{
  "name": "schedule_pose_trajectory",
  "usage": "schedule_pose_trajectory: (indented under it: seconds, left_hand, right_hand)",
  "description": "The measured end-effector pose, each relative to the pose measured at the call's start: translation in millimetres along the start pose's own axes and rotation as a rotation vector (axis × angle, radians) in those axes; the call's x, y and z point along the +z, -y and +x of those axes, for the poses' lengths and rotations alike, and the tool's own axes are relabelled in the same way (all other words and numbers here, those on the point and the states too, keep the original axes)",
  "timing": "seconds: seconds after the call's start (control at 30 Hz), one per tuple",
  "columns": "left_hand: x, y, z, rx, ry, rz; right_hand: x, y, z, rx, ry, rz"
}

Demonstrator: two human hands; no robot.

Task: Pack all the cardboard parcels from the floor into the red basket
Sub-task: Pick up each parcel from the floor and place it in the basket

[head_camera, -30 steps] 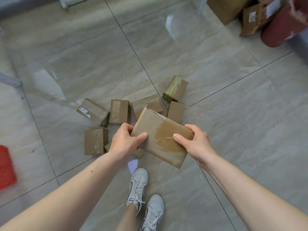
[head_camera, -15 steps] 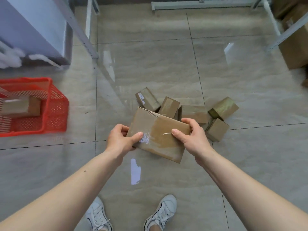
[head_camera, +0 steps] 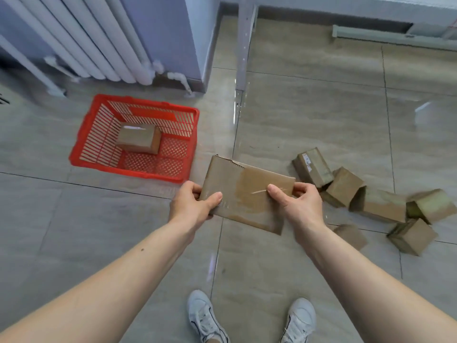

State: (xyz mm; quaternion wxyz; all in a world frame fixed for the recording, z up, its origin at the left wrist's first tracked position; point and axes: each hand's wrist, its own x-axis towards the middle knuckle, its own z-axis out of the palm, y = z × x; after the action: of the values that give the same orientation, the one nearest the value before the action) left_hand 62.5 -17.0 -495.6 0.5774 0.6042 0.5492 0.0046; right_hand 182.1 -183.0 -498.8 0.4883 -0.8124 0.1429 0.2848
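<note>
I hold a flat brown cardboard parcel in the air over the floor, my left hand gripping its left end and my right hand its right end. The red basket stands on the floor to the left and a little beyond the held parcel. One small cardboard parcel lies inside it near the back. Several more parcels lie in a loose pile on the floor to the right, one with a white label.
A white radiator and its pipes stand against the wall behind the basket. A grey metal leg rises from the floor just right of the basket. My white shoes are at the bottom. The tiled floor is glossy.
The view has swung left: the basket has come from the left edge towards the middle, and the parcel pile has slid to the right. Both hands still grip the flat parcel.
</note>
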Motion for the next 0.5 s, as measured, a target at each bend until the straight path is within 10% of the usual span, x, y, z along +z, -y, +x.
schedule_pose_trajectory:
  seconds: [0.5]
  left_hand:
    - [-115,-25,126,-0.124,-0.147,-0.159]
  right_hand:
    - [175,84,24,-0.087,0.261,-0.067]
